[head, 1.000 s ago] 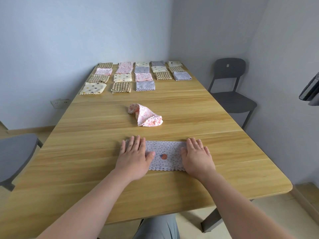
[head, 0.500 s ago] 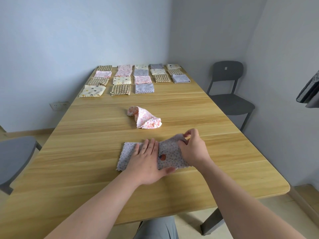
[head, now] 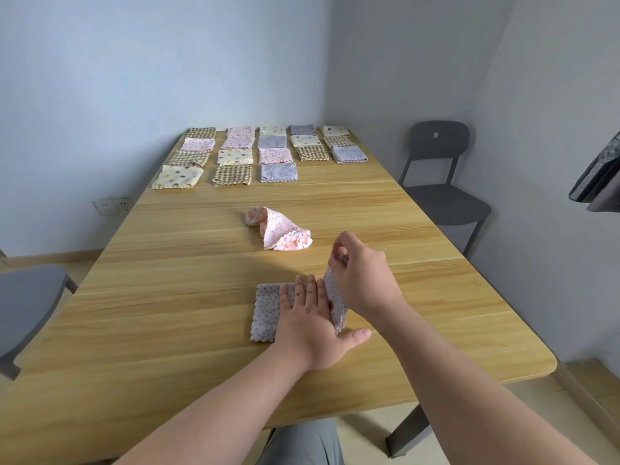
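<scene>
the grey spotted cloth (head: 268, 310) is pressed flat on the table (head: 167, 313) near its front edge by the left hand (head: 310, 325), fingers straight; its right end is pinched and lifted by the right hand (head: 360, 280); a crumpled pink cloth (head: 278, 229) lies just beyond

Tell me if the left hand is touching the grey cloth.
Touching. The head view shows the left hand lying flat on the grey cloth, palm down, with no gap between them.
</scene>
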Demonstrator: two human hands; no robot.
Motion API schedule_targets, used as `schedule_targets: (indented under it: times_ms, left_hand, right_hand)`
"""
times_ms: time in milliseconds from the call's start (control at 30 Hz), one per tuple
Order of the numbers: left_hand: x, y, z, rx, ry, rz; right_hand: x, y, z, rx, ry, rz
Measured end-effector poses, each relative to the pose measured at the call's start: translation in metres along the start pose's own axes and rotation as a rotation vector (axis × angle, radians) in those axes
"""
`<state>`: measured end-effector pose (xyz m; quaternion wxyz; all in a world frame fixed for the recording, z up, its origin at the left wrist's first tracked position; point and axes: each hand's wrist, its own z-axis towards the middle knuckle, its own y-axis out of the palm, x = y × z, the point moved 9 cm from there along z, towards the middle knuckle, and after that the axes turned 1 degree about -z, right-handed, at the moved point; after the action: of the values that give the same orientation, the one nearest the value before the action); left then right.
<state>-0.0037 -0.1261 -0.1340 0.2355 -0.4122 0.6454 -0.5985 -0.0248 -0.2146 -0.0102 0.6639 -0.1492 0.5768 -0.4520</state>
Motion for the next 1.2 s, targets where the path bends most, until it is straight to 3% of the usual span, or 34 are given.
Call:
schedule_targets:
  times_ms: [300,500,600,800,1000,1200]
  left_hand:
    - [0.003,0.001,0.0,0.016,0.007,-0.02]
    - [-0.011,-0.02,-0.004,-0.065,0.12,-0.26]
    - [-0.041,-0.048,-0.01,0.065,0.159,-0.379]
    - [-0.136,-0.068,-0.027,0.579,-0.13,-0.53]
    - [-0.139,-0.064,-0.025,0.628,-0.152,-0.538]
    - [-0.148,-0.059,-0.023,0.602,-0.205,-0.618]
  right_hand:
    - [-0.004,0.001,-0.002,-0.004,0.0,-0.056]
    - [0.004,0.001,-0.006,0.033,0.04,-0.067]
    - [0.001,0.005,-0.009,0.047,0.021,-0.045]
    - [-0.019,0.04,-0.012,-0.019,-0.03,-0.024]
    - [-0.036,0.09,-0.016,-0.226,-0.012,-0.093]
    - [-0.046,0.112,-0.019,-0.246,0.006,-0.079]
